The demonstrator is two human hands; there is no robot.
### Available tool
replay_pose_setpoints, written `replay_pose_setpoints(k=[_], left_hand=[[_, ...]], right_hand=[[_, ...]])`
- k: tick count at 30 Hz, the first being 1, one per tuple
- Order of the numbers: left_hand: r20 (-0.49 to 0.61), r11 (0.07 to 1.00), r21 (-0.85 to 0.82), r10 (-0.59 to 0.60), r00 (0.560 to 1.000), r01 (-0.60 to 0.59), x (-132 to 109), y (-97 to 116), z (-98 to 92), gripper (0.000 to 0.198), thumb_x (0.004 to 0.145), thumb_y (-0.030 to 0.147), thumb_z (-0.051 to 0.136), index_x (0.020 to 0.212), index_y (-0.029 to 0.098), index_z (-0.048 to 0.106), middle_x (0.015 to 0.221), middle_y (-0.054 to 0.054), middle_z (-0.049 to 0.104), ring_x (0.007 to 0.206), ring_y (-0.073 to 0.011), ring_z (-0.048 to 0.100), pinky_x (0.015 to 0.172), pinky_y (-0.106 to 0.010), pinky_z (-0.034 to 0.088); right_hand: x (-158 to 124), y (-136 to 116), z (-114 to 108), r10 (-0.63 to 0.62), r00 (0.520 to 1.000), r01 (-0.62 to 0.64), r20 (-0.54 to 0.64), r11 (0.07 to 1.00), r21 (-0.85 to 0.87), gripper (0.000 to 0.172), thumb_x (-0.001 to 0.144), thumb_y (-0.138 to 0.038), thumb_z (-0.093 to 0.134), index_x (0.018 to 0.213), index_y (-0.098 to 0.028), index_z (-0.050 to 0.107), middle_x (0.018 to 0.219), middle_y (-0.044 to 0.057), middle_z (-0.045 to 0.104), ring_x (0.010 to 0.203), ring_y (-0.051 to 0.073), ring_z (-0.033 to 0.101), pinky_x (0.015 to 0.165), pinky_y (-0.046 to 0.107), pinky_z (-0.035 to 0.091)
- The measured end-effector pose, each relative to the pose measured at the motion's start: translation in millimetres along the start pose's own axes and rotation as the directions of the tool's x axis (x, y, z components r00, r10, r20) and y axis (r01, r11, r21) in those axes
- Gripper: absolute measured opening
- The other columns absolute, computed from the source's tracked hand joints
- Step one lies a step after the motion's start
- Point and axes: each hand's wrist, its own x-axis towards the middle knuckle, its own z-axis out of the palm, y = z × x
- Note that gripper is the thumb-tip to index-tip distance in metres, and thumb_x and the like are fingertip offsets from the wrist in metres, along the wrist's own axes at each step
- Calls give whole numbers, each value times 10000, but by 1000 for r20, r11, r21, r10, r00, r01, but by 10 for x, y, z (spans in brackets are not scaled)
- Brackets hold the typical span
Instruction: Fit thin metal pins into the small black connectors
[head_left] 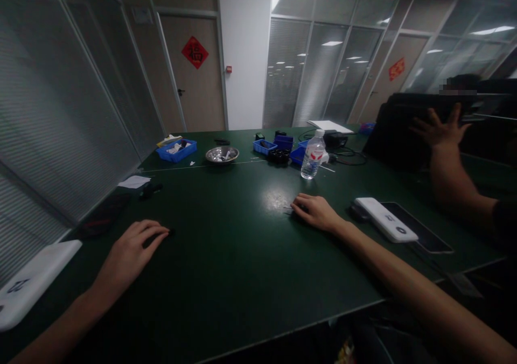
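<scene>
My left hand [135,245] rests on the dark green table [226,267] with its fingers curled down over a small dark object [161,235] that I cannot make out. My right hand [317,211] lies further out on the table, fingers bent and pressed onto a small thin item [287,210], too small to name. A white power bank [385,219] lies just right of my right hand, partly on a dark tablet [420,229].
A water bottle [312,154] stands beyond my right hand. Blue bins [176,150], a metal bowl [222,154] and black parts [278,156] sit at the far edge. Another white device [28,283] lies near left. Another person's hand [438,128] is raised at the right.
</scene>
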Motion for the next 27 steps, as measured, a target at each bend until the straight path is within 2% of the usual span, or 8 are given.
replay_pose_setpoints(k=[6, 12, 21, 27], left_hand=[[-20, 987, 144, 77, 997, -73, -33, -151, 18, 450, 1037, 477, 426, 1205, 170, 710, 1216, -141, 695, 1133, -306, 629, 1016, -468, 493], [41, 957, 267, 104, 994, -111, -12, 7, -69, 399, 1017, 391, 434, 1158, 154, 722, 1128, -147, 698, 1017, -307, 640, 910, -456, 516], [71, 971, 226, 63, 995, -78, 64, 221, -127, 383, 991, 406, 438, 1104, 155, 705, 1067, -150, 698, 944, -298, 650, 835, -432, 541], [56, 978, 197, 65, 996, -74, 27, 328, -65, 347, 1008, 396, 470, 1105, 149, 695, 1076, -137, 678, 948, -282, 639, 828, -419, 543]], right_hand=[[-4, -13, 16, -21, 1000, 21, 2, 1000, -5, 319, 1061, -393, 444, 992, -192, 683, 961, 75, 679, 776, 181, 643, 710, 287, 448], [-26, -111, -8, -65, 998, 65, 7, 998, 27, 304, 1065, -377, 442, 1018, -200, 686, 980, 74, 686, 771, 174, 647, 711, 281, 461], [-72, -254, 33, -134, 991, 132, 32, 990, 38, 268, 1068, -349, 452, 1046, -199, 674, 992, 65, 688, 791, 167, 648, 723, 280, 462], [-114, -357, 61, -168, 985, 162, 50, 982, 92, 256, 1069, -353, 458, 1079, -201, 664, 992, 56, 674, 745, 148, 621, 678, 269, 451]])
